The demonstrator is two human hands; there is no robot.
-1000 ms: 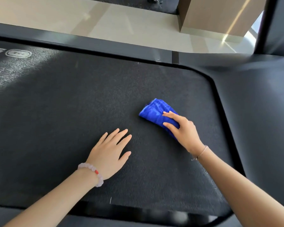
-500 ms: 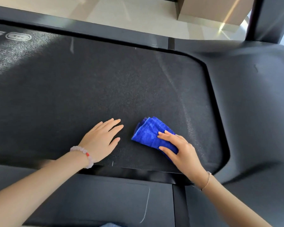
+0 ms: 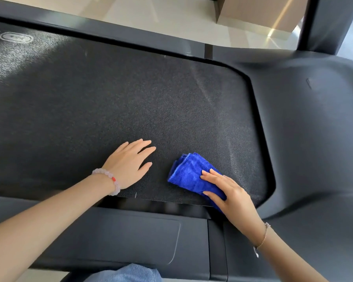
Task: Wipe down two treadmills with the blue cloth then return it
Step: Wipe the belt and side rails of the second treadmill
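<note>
Blue cloth (image 3: pixel 189 173) by treadmill belt edge (image 3: pixel 161 198), right fingers (image 3: pixel 214 178) pressing it, left fingers (image 3: pixel 139 146) flat beside

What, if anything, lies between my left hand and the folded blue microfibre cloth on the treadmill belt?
Nothing visible: only bare black textured belt separates the left hand from the folded blue cloth under the right hand.

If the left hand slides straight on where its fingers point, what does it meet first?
Only bare belt, likely until the raised dark cover at the belt's end. The left hand points past the blue cloth, which lies to its right.
</note>
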